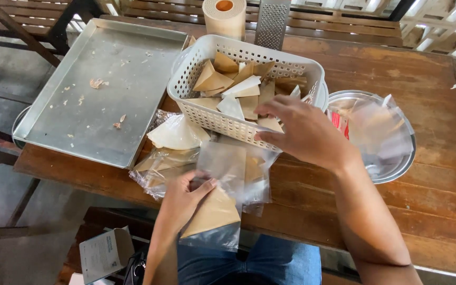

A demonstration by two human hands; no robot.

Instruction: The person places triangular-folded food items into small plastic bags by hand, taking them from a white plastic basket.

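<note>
Fingers of the left hand (183,198) pinch a clear plastic bag (218,206) holding one brown triangular wrap at the table's near edge, while the right hand (302,132), fingers loosely spread, reaches over the rim of one white basket (196,74) of wraps too overlapped to count.

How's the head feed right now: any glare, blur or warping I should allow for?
Head view: soft daylight, blown-out highlights along the top edge; dull sheen on the metal tray; the clear bag held by the left hand reflects mildly; right hand slightly motion-soft; wide-angle bending at the table edges.
</note>
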